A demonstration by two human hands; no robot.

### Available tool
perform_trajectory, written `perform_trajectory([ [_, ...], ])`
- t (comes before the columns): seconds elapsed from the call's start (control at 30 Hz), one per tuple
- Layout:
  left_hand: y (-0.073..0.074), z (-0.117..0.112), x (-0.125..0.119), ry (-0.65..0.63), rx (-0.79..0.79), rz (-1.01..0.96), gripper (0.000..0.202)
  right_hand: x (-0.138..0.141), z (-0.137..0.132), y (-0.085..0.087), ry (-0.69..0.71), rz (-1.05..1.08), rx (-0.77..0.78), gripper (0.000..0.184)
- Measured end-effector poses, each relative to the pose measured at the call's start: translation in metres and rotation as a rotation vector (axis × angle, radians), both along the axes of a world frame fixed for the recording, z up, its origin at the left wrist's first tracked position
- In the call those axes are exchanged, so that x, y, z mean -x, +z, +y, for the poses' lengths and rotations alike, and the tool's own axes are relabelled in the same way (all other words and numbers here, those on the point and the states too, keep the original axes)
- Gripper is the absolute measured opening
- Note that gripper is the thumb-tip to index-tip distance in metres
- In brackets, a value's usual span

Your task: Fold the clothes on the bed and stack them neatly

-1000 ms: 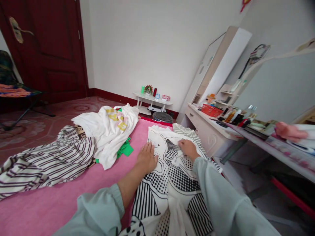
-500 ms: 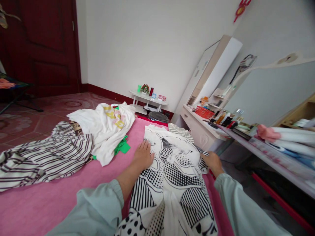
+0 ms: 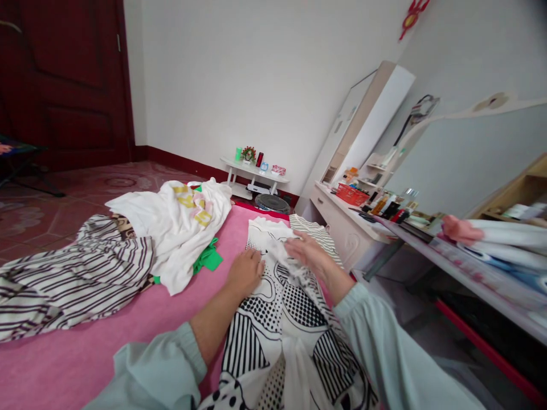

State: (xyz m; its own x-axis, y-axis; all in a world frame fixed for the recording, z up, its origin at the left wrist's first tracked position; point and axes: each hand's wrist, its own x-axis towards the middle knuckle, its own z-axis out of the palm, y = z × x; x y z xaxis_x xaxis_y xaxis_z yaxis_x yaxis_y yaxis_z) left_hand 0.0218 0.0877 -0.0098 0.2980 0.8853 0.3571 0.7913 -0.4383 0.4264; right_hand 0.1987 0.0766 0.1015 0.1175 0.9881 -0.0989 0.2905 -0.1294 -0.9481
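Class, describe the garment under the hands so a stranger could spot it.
On the pink bed, at its right side, a shirt lies under the left hand, one fold in the right hand. Only it has black dots and bands on white.

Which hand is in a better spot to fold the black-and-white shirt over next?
Probably the right hand: it grips the lifted edge of the black-and-white patterned shirt. The left hand lies flat, pinning it down.

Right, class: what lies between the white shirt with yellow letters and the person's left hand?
In the head view: a green cloth beside the white shirt, then bare pink bedcover up to the left hand, flat on the patterned garment.
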Motion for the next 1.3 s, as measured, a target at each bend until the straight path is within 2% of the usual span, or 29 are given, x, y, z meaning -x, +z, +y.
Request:
perform_trajectory([
  [0.07,0.002,0.001,0.002,-0.018,-0.013,-0.093,0.044,0.028,-0.016,-0.035,0.262,0.002,0.002,0.061],
  [0.13,0.002,0.003,0.004,-0.032,-0.03,-0.156,0.045,0.045,-0.032,-0.063,0.494,-0.11,-0.194,0.062],
  [0.2,0.0,0.005,0.006,-0.049,-0.045,-0.177,0.045,0.05,-0.046,-0.075,0.637,-0.22,-0.348,0.05],
  [0.23,0.0,0.005,0.006,-0.058,-0.053,-0.179,0.044,0.048,-0.052,-0.075,0.656,-0.26,-0.387,0.042],
  [0.3,-0.001,0.006,0.006,-0.074,-0.062,-0.176,0.042,0.033,-0.063,-0.068,0.567,-0.314,-0.386,0.029],
  [0.4,-0.001,0.005,0.006,-0.085,-0.065,-0.168,0.045,-0.006,-0.086,-0.053,0.276,-0.488,-0.327,0.023],
  [0.5,0.001,0.003,0.006,-0.094,-0.061,-0.154,0.054,-0.048,-0.118,-0.046,0.067,-0.816,-0.226,0.036],
  [0.57,0.003,0.002,0.006,-0.111,-0.063,-0.139,0.059,-0.067,-0.142,-0.048,0.025,-0.974,-0.099,0.041],
  [0.67,0.006,-0.002,0.004,-0.136,-0.086,-0.11,0.057,-0.077,-0.17,-0.056,0.02,-1.055,0.05,0.028],
  [0.73,0.009,-0.004,0.001,-0.131,-0.094,-0.109,0.05,-0.076,-0.179,-0.062,0.007,-1.055,0.068,0.017],
  [0.83,0.014,-0.005,-0.01,-0.107,-0.075,-0.13,0.031,-0.074,-0.175,-0.061,0.021,-1.033,0.01,0.011],
  [0.97,0.026,0.008,-0.032,-0.022,0.025,-0.256,0.012,-0.072,-0.159,-0.048,0.056,-0.98,-0.115,0.013],
  [1.1,0.039,0.032,-0.041,0.072,0.003,-0.417,0.022,-0.056,-0.154,-0.036,0.088,-0.83,-0.173,0.014],
  [1.2,0.035,0.044,-0.032,0.204,-0.077,-0.694,0.02,-0.042,-0.152,-0.037,0.223,-0.694,-0.12,0.013],
  [1.3,0.017,0.046,-0.023,0.279,-0.001,-0.881,0.014,-0.045,-0.127,-0.045,0.306,-0.591,-0.043,0.018],
])
